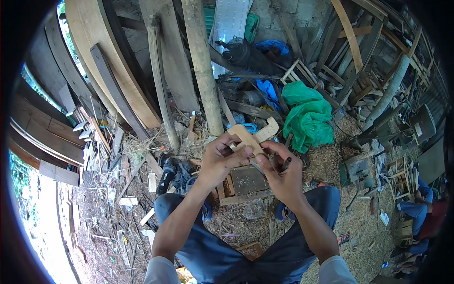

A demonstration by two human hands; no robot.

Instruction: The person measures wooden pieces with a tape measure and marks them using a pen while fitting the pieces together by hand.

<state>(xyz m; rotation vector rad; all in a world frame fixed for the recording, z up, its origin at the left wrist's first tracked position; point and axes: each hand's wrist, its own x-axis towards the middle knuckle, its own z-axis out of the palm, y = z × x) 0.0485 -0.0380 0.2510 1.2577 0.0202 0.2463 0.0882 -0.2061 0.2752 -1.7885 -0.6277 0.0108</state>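
My left hand [224, 157] is closed on the left side of a light wooden piece [248, 140] with rounded ends. A second light wooden piece [268, 132] with a curled, hook-like tip crosses it at the right. My right hand [283, 166] is closed round the lower right of these pieces, and a dark, thin, pen-like object [286, 164] sticks out between its fingers. Both hands are close together above a low wooden block [249, 180] between my knees. Fingers hide where the two pieces meet.
Long boards [113, 61] and a pole [202, 66] lean at the back left. A green plastic sheet [308, 113] lies beyond my right hand. A black flashlight-like tool [166, 176] lies left of my knees. Another person [424, 208] sits at far right. Wood scraps litter the ground.
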